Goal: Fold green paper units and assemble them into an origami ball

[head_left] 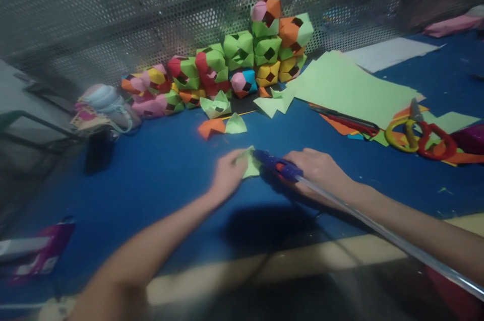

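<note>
Midway between the table's (162, 185) front and far edges, the left hand (228, 174) pinches a green paper piece (251, 166), while the right hand (316, 167) is wrapped around a glue gun (283, 167), its tip at the paper; whether they touch is unclear. A clear stick (378, 225) runs from the gun's rear. Paper cubes (237, 41) stand along the far edge; scissors (412, 135) lie toward the right.

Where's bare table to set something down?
Widest: blue tabletop between left hand and dark flat object. Smaller, fleck-strewn: between right forearm and scissors. Crowded: back, with paper cubes; right rear, with green sheets.
</note>
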Demonstrator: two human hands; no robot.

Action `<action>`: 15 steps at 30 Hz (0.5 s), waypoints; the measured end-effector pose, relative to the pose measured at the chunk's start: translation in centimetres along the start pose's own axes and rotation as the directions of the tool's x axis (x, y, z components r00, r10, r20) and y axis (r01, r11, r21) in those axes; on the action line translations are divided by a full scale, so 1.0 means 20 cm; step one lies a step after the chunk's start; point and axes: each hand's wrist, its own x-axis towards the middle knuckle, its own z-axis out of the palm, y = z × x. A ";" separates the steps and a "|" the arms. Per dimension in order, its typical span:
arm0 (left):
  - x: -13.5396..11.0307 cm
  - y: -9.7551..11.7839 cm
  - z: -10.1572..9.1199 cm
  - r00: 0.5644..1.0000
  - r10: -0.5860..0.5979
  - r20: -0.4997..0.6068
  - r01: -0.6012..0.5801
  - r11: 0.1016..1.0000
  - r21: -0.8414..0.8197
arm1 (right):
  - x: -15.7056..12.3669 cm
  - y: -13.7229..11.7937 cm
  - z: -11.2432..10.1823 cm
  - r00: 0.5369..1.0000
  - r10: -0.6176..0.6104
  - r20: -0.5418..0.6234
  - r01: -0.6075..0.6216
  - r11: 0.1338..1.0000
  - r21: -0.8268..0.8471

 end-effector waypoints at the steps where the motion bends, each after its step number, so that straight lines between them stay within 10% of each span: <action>1: 0.00 0.00 0.00 1.000 0.009 0.000 -0.009 1.000 0.010 | 0.00 0.00 0.00 1.000 -0.009 0.005 0.009 1.000 -0.006; 15: 0.00 -0.01 0.00 0.999 0.050 -0.011 -0.050 0.998 0.029 | 0.00 -0.01 -0.03 0.998 0.031 0.053 -0.027 0.998 -0.065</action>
